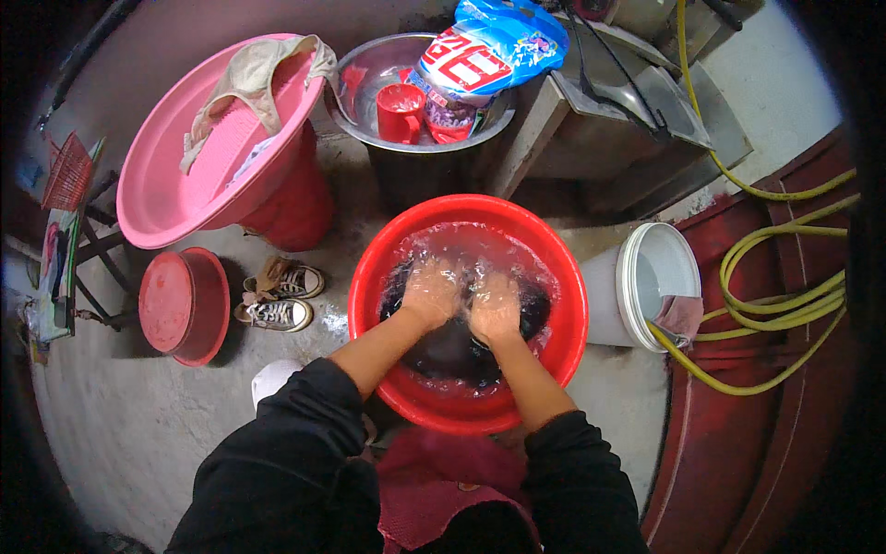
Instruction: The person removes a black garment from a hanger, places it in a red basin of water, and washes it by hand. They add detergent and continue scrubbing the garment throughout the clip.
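Observation:
Right in front of me stands a round red plastic basin (580, 311) of sudsy, splashing water (477, 239). A dark cloth (535, 305) lies under the surface, its shape blurred by the water. Both of my hands are in the basin. My left hand (432, 291) presses into the water left of centre, at the cloth. My right hand (495, 305) is close beside it, palm side down, also at the cloth. Ripples hide the fingers, so their grip does not show.
At the back left, a pink tub (156, 166) holds a pale cloth (239, 83). A metal basin (346, 128) holds a red mug (400, 114) and a detergent bag (484, 52). Canvas shoes (277, 315) and a red bucket (163, 301) lie left, a white bucket (609, 298) and yellow hose (734, 277) right.

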{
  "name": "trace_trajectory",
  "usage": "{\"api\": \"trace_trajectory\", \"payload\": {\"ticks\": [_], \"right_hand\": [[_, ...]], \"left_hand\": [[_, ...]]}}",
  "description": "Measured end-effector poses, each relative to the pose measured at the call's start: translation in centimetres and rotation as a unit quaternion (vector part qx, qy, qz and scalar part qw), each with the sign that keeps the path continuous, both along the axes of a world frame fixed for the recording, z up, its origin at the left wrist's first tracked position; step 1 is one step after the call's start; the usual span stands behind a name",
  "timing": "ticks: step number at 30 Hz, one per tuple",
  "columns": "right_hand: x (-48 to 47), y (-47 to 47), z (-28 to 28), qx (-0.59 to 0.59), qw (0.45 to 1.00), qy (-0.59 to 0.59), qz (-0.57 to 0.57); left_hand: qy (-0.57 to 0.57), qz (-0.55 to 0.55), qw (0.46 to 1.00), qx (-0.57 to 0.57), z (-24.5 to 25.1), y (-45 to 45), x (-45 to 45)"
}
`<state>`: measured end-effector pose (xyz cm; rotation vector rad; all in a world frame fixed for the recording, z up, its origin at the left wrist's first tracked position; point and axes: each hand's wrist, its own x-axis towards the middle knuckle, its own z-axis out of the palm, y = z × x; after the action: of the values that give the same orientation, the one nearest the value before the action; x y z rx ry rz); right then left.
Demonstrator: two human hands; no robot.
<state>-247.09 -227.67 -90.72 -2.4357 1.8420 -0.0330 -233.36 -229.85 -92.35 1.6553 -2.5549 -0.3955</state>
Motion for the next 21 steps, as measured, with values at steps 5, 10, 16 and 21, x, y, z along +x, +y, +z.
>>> {"api": "trace_trajectory", "payload": {"ticks": [5,10,16,21], "right_hand": [[-0.4,-2.6,-0.9,0.044,0.997,-0.029,-0.056],[-0.9,-4.5,-0.5,0.029,0.984,-0.133,-0.111],[-1.6,-5.6,-1.5,0.103,0.961,-0.166,-0.193],[-3.1,-5.4,-1.0,0.114,0.936,-0.268,-0.197]], "left_hand": [[0.074,0.063,0.993,0.074,1.4,-1.5,-0.3],[0.174,0.091,0.976,0.097,1.9,-3.4,-0.7],[0.241,0.221,0.92,0.215,0.0,-4.8,-0.8],[0.487,0.13,0.805,0.312,-2.1,-7.0,-0.5]]}}
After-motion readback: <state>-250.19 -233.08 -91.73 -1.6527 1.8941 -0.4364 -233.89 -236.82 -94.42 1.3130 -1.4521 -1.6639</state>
